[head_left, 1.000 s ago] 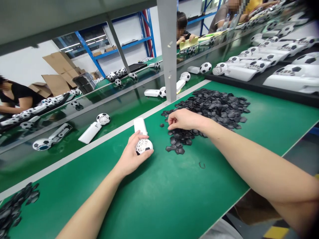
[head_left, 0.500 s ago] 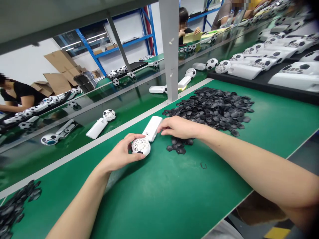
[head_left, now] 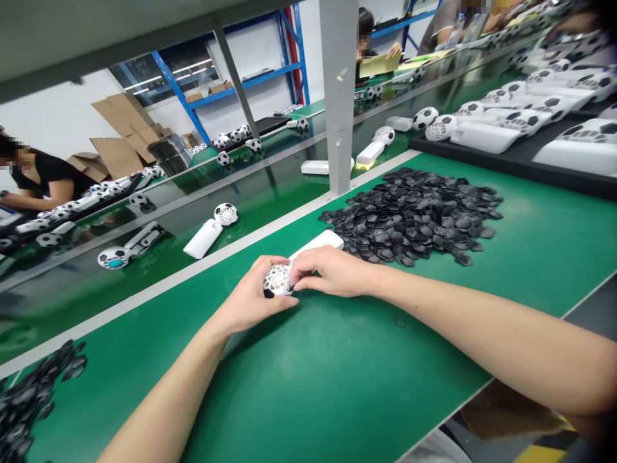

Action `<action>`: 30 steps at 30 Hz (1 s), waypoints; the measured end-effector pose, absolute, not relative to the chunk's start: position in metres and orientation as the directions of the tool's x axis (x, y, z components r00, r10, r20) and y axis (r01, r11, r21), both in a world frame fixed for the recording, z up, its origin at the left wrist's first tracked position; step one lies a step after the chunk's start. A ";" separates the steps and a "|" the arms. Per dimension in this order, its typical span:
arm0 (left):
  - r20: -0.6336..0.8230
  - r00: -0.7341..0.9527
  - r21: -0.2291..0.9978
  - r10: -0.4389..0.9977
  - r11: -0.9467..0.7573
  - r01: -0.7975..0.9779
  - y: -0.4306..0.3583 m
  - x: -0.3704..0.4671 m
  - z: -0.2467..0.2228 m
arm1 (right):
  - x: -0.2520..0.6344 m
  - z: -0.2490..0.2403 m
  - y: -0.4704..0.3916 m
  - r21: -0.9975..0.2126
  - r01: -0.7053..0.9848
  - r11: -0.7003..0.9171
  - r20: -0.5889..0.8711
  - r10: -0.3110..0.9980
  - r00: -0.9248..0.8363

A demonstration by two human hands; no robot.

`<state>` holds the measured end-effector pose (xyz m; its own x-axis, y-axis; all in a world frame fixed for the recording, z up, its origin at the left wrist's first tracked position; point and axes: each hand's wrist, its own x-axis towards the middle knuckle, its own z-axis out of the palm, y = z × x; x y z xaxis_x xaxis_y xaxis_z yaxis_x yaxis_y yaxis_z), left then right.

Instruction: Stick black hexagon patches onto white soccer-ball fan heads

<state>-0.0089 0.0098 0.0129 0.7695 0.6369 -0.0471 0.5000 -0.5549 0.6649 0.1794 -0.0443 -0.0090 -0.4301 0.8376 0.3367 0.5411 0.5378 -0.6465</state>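
My left hand (head_left: pixel 250 294) is closed around the round, football-patterned head of a white handheld fan (head_left: pixel 277 281). The openwork grille faces up, with one black patch at its lower left. From the head, the fan's white handle (head_left: pixel 322 242) points away to the upper right, partly behind my right hand (head_left: pixel 325 270). The fingers of that hand are pinched together at the right side of the head. A dark edge of a small black piece (head_left: pixel 292 289) shows at their tips; most of it is hidden.
Beyond my right hand lies a big pile of black pentagon pieces (head_left: pixel 414 212), with a second pile (head_left: pixel 43 392) at the left. A black tray (head_left: pixel 530 168) of fans stands at the right. Past the metal rail, more fans (head_left: pixel 205 238) lie on the green belt. A grey post (head_left: pixel 339 96) rises ahead.
My right hand has moved left from beside the small black pieces to the fan's head. The fan has turned, its handle now pointing further right. The view has shifted slightly.
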 end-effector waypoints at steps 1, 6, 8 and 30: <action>-0.037 0.761 0.665 0.647 -0.553 0.502 0.008 -0.008 0.013 | 0.178 -0.010 -0.044 -0.632 0.565 0.530 0.344 0.845 -0.409; 0.023 0.708 0.680 0.706 -0.530 0.506 0.004 -0.004 0.009 | 0.172 -0.008 -0.041 -0.611 0.640 0.466 0.321 0.885 -0.338; 0.043 0.702 0.692 0.711 -0.528 0.492 0.003 -0.003 0.007 | 0.171 -0.006 -0.040 -0.624 0.653 0.429 0.297 0.903 -0.310; 0.276 0.085 0.810 0.957 -0.279 0.515 0.145 -0.075 0.022 | 0.237 -0.027 -0.027 -0.137 0.989 0.053 0.426 0.905 0.010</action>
